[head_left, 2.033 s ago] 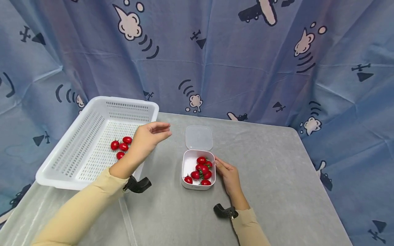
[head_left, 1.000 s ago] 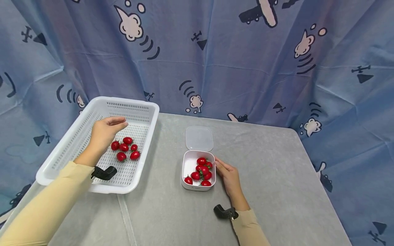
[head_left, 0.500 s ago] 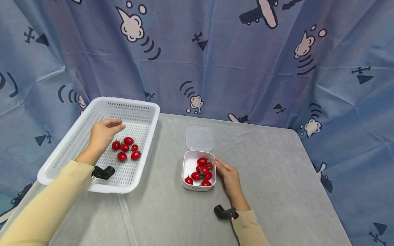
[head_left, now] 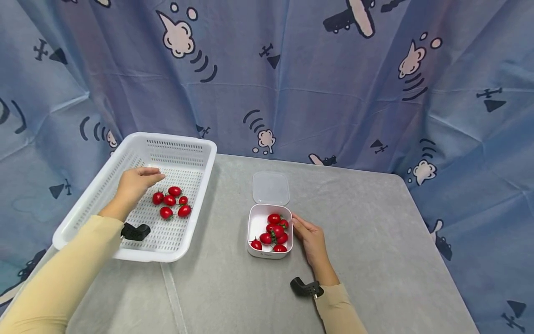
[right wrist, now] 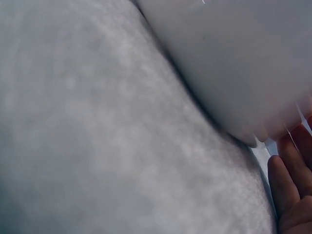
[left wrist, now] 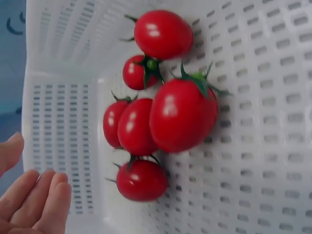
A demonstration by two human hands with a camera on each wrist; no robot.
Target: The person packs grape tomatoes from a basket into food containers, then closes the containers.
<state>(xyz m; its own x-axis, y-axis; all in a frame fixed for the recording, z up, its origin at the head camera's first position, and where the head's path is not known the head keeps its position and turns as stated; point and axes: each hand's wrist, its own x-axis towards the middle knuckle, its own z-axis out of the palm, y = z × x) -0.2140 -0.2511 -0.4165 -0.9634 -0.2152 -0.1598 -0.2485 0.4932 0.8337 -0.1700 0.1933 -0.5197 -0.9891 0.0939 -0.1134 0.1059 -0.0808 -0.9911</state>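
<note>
Over the left half of the white perforated basket [head_left: 205, 185], my left hand [head_left: 135, 184] hovers with its thumb and fingers apart, holding nothing. Several red cherry tomatoes [head_left: 169, 200] with green stems lie on the basket floor, just right of that hand. In the left wrist view the fingers [left wrist: 54, 202] are clear of the tomatoes [left wrist: 183, 114]. A small white box [head_left: 267, 255] holds several more cherry tomatoes [head_left: 277, 231]. My right hand [head_left: 310, 239] rests against the box's right side, its fairly straight fingers [right wrist: 282, 183] touching the wall in the right wrist view.
A translucent lid [head_left: 270, 188] lies flat on the grey-covered table [head_left: 375, 246], directly behind the box. A blue patterned curtain [head_left: 333, 93] hangs along the back edge. Each wrist carries a black camera mount [head_left: 135, 232].
My left hand has swung left from the space between basket and box to over the basket, then dropped slightly. The right hand and the box have stayed in place.
</note>
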